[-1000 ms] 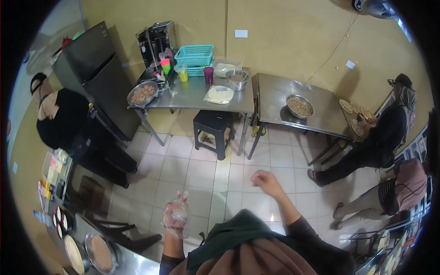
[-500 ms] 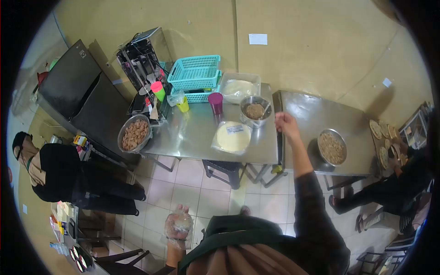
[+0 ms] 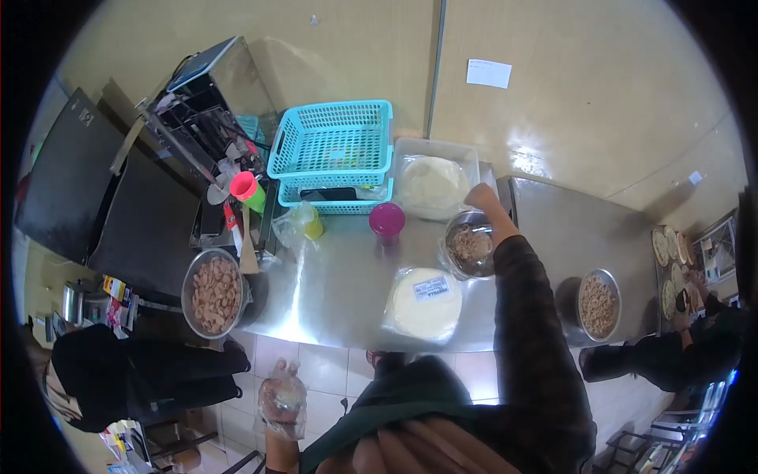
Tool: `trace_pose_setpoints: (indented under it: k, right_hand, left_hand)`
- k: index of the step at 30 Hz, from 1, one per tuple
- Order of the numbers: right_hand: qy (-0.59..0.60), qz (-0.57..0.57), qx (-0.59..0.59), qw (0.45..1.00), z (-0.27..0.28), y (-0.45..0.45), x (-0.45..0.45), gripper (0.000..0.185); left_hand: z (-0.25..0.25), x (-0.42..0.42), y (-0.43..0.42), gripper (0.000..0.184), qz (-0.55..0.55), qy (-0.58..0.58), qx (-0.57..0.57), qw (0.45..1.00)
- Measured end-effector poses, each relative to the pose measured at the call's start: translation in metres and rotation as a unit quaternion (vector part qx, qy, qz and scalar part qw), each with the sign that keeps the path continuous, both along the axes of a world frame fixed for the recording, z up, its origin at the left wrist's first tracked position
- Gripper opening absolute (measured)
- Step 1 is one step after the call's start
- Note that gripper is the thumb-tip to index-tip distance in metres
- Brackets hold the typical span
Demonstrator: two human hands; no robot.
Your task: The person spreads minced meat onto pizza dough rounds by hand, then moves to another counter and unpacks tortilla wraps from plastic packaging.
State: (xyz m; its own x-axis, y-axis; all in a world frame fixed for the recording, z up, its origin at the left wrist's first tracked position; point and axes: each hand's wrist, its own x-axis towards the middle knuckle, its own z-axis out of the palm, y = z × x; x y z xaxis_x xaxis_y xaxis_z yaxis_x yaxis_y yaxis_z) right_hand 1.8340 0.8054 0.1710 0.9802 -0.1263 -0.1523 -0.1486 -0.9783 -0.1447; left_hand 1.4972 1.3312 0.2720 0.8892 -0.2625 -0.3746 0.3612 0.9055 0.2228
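Note:
My left hand, in a clear plastic glove, is held palm up at the lower left, fingers partly curled; a pale thing seems to lie in the palm, too unclear to name. My bare right hand is closed above the right edge of a clear plastic tub with pale round sheets inside. What it grips, if anything, is hidden. Below that hand stands a steel bowl of brown filling. A packet of round white wrappers lies on the steel table.
Turquoise baskets, a purple cup, a yellow cup and a bowl of brown pieces stand on the table. Another bowl sits on the right table. One person is at left, another at right.
The view has moved up to the table. My right hand has gone forward from over the floor, past the table's edge, to the tub and steel bowl. My left hand stays low, palm up.

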Motion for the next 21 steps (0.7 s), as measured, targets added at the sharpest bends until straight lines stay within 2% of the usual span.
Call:
trace_pose_setpoints:
  k: [2,3,4,6,8,10,12,14,15,16,18,20,21]
  right_hand:
    - [0.03,0.015,0.157,0.987,0.026,0.004,0.002,0.031]
    - [-0.03,-0.018,0.279,0.96,0.035,0.007,0.001,0.02]
    - [-0.025,-0.019,0.276,0.961,0.048,0.009,-0.002,0.02]
    - [-0.066,-0.012,0.398,0.915,0.082,0.01,0.005,0.007]
    - [-0.096,0.013,0.43,0.898,0.105,0.006,0.021,0.008]
    - [-0.129,0.032,0.465,0.875,0.133,0.004,0.029,0.009]
    - [-0.156,0.13,0.422,0.883,0.17,0.008,0.033,0.009]
    - [-0.184,0.171,0.408,0.878,0.187,0.007,0.04,0.006]
    - [-0.25,0.263,0.294,0.884,0.196,0.005,0.04,0.006]
    - [-0.312,0.347,0.172,0.867,0.203,0.003,0.04,0.007]
    - [-0.323,0.351,0.187,0.859,0.198,0.0,0.04,0.008]
    - [-0.329,0.356,0.205,0.85,0.194,-0.001,0.033,0.011]
    - [-0.324,0.36,0.221,0.847,0.192,0.001,0.027,0.011]
  left_hand:
    - [0.004,0.024,-0.005,0.033,0.008,0.037,0.013,0.999]
    - [0.006,0.035,-0.011,0.033,0.014,0.045,0.023,0.999]
    - [0.005,0.041,-0.018,0.033,0.023,0.05,0.032,0.998]
    - [-0.001,0.05,-0.037,0.037,0.029,0.055,0.016,0.998]
    - [-0.004,0.056,-0.057,0.04,0.04,0.058,0.008,0.997]
    - [-0.003,0.07,-0.09,0.049,-0.046,-0.026,0.061,0.997]
    - [0.032,0.11,-0.14,0.054,-0.127,-0.028,0.181,0.975]
    - [0.052,0.164,-0.185,0.054,-0.205,-0.144,0.398,0.883]
    - [0.057,0.199,-0.203,0.055,-0.189,-0.298,0.52,0.778]
    - [0.058,0.236,-0.223,0.06,-0.139,-0.404,0.595,0.68]
    - [0.061,0.285,-0.269,0.065,-0.063,-0.422,0.49,0.76]
    - [0.098,0.308,-0.308,0.07,-0.241,-0.255,0.418,0.838]
    - [0.086,0.325,-0.321,0.07,-0.239,-0.256,0.418,0.838]
